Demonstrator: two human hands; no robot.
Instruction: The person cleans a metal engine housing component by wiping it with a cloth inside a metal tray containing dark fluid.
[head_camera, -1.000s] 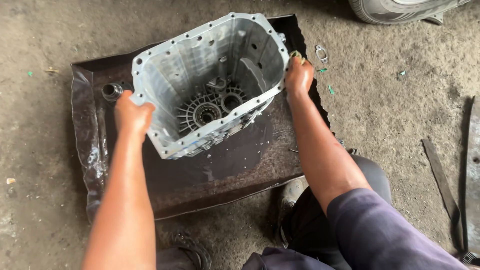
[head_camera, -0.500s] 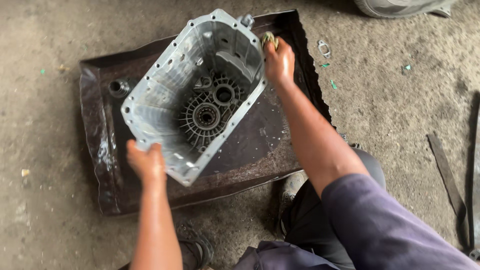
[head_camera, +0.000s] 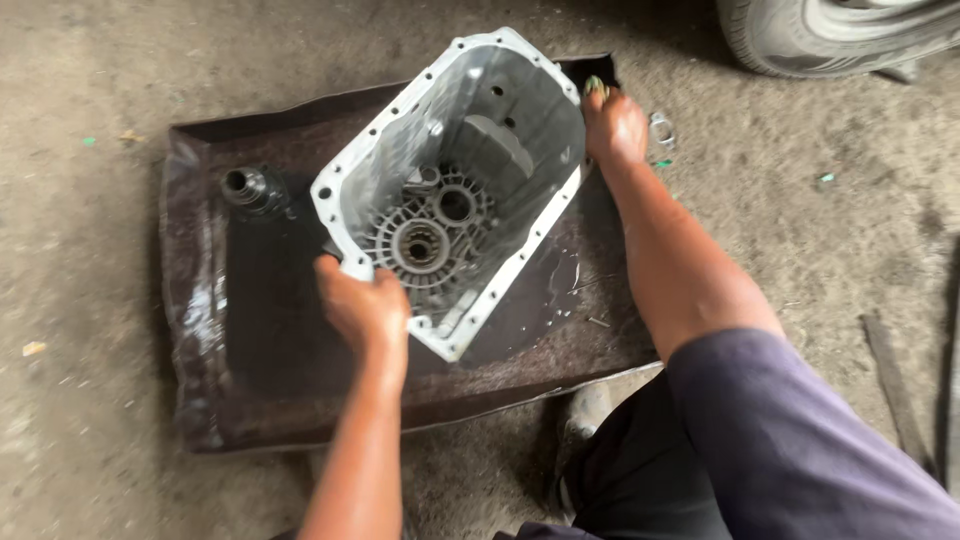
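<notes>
Two hands hold a grey metal housing (head_camera: 470, 180) over a dark, oily tray (head_camera: 270, 370) on the concrete floor (head_camera: 90, 90). The left hand (head_camera: 362, 305) grips the flange at the near corner, fingers curled over the rim. The right hand (head_camera: 614, 128) clasps the far right edge, fingers closed on it. The housing's open side faces up, showing ribbed bearing seats inside. A small cylindrical part (head_camera: 243, 186) stands on the tray to the left. A tyre (head_camera: 830, 30) sits at the top right.

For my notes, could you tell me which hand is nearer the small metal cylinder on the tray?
Left hand, below-right of the cylinder; right hand grips the housing's far edge.
</notes>
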